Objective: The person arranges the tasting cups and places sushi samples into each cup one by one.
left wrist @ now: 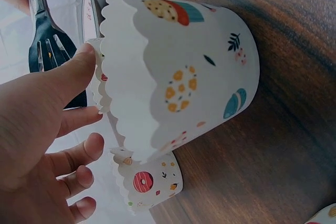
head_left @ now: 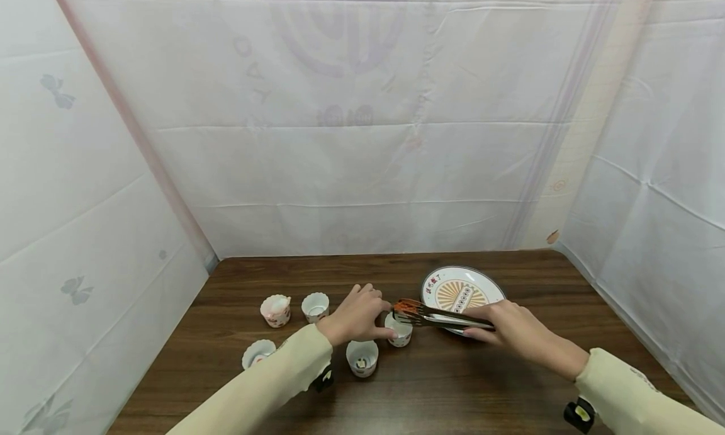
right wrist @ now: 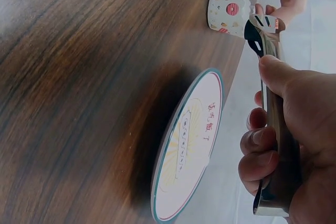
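Observation:
My left hand [head_left: 358, 314] holds the rim of a white paper baking cup [head_left: 399, 335] between thumb and forefinger, its other fingers loosely bent. My right hand [head_left: 504, 325] grips metal tongs [head_left: 453, 318] with black slotted heads. Between those heads sits an orange-red shredded piece [head_left: 406, 306], right over the mouth of the held cup. Close to my left wrist stands another baking cup [head_left: 362, 362] with something small inside; its scalloped side [left wrist: 194, 77] fills the left wrist view and partly hides the held cup.
A white plate [head_left: 476, 284] with a sunburst print lies on the wooden table [head_left: 442, 391] beyond the tongs. Left of my left hand stand more baking cups: one with pinkish-white contents [head_left: 275, 314], one near it [head_left: 315, 309], and one [head_left: 256, 350] partly behind my sleeve.

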Tool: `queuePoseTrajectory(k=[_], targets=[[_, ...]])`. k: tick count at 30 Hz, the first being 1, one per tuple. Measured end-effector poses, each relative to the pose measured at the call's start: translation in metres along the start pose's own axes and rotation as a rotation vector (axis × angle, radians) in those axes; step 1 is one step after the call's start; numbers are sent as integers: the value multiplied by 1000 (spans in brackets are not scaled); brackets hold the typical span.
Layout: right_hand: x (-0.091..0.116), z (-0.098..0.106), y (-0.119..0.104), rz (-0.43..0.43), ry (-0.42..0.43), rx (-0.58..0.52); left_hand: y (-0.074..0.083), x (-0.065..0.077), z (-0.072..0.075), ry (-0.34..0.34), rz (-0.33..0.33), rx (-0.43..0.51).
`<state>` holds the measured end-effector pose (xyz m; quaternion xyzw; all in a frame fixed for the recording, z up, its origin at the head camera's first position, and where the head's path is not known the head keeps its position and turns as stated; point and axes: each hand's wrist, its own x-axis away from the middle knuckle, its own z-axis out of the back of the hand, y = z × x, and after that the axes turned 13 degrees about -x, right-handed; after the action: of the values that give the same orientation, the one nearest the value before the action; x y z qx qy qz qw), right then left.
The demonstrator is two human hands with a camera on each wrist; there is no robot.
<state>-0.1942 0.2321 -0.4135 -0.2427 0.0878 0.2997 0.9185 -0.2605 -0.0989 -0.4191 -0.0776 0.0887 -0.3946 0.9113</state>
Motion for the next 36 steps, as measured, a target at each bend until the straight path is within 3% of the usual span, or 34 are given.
queuePoseTrajectory(k=[26,36], targets=[[-2,-9,-5,15,-16,-15,-2,-1,-2,0,15,74],[2,-3,-1,-39,-1,-23,-1,-2,-1,10,15,115]])
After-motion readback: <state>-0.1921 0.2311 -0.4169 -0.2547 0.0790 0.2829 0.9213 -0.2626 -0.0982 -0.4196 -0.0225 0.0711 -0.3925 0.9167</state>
